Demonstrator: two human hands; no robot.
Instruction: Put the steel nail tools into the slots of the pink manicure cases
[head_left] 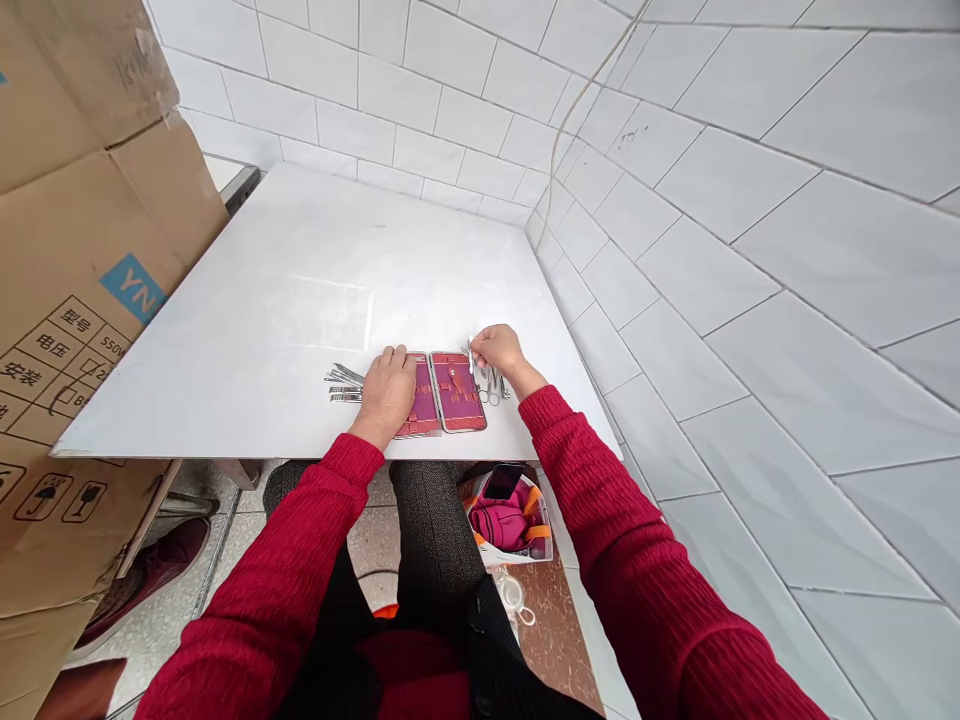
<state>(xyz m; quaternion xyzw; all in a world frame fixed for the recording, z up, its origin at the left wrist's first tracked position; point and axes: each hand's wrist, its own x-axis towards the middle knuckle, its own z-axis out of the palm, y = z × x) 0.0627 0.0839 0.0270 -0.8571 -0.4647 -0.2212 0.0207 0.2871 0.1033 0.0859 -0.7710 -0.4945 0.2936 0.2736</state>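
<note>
I have left hand (388, 392) open on the case (459, 411), right hand (499, 347) grip pinching a tool (471, 354); bag (517, 555) holds cloth (499, 522)

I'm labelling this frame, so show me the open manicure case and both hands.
Manicure case (452, 395), head view: inside of its right half.
Left hand (389, 389), head view: back of the hand.
Right hand (499, 347), head view: back of the hand.
</note>
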